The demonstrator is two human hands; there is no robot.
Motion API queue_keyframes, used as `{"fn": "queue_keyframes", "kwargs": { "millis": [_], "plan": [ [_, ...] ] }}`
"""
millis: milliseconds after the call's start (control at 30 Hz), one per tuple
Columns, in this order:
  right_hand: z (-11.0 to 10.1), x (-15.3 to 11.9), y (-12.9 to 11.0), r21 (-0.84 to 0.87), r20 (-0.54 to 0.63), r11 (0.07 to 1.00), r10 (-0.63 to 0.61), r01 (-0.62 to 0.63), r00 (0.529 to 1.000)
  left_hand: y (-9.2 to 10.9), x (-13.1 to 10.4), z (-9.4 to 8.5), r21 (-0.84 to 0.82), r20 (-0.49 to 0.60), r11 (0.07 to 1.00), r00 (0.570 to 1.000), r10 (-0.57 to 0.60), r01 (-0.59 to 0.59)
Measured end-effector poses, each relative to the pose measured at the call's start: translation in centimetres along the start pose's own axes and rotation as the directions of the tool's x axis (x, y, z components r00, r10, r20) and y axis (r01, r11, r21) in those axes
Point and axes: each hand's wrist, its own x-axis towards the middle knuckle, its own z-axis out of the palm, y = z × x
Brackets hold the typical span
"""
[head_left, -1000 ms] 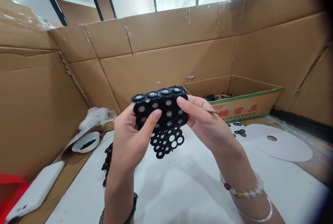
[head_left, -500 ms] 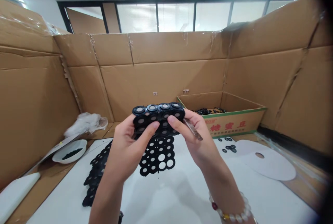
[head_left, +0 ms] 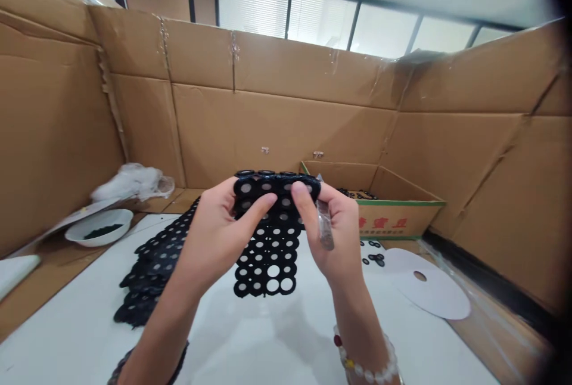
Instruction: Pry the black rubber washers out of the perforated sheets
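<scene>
My left hand grips the left side of a black perforated sheet of joined rings, its thumb on the front face. At the sheet's right side, my right hand pinches it with thumb and fingers, and also holds a small metal blade-like tool pointing down. The sheet's upper edge is bent back over the fingers. Below it, another black ring sheet lies on the white table, with a few larger holes at its lower right.
Stacked black sheets lie at left, beside a white bowl of dark pieces and a plastic bag. A cardboard box, loose black rings and a white disc are at right. Cardboard walls surround the table.
The view has tilted and shifted. The held sheet's top edge has tipped back, showing its top rings more edge-on. The metal tool now hangs more upright. Both hands keep their grip.
</scene>
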Motion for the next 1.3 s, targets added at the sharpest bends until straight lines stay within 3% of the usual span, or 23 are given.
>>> {"fn": "queue_keyframes", "kwargs": {
  "millis": [100,200,267,400,600,1033,1300],
  "plan": [
    [0.1,-0.1,-0.2,-0.025,-0.022,1.000,0.002,-0.003,1.000,0.2,0.1,-0.3,-0.033,0.045,0.995,0.995,-0.092,0.094],
    [-0.1,-0.2,-0.5,0.072,0.080,0.996,0.038,-0.044,0.996,0.5,0.1,-1.0,-0.259,0.232,0.931,0.953,-0.197,0.256],
    [-0.4,-0.3,-0.7,0.114,0.137,0.990,0.070,-0.085,0.988,0.8,0.0,-1.3,-0.362,0.315,0.877,0.927,-0.204,0.316],
    [-0.7,-0.5,-1.0,0.126,0.128,0.989,0.061,-0.077,0.990,1.4,-0.5,-1.4,-0.369,0.293,0.884,0.939,-0.182,0.287],
    [-1.1,-0.3,-0.8,0.160,0.145,0.984,0.058,-0.081,0.988,1.7,-0.8,-1.4,-0.391,0.383,0.869,0.912,-0.147,0.304],
    [-1.0,0.2,-0.5,0.176,0.158,0.984,-0.007,-0.021,0.987,1.8,-0.2,-1.0,-0.239,0.236,0.935,0.950,-0.206,0.262],
    [-1.7,0.4,-0.5,0.189,0.218,0.981,0.002,-0.044,0.976,1.6,-0.5,-0.8,-0.178,0.174,0.970,0.975,-0.138,0.169]
  ]
}}
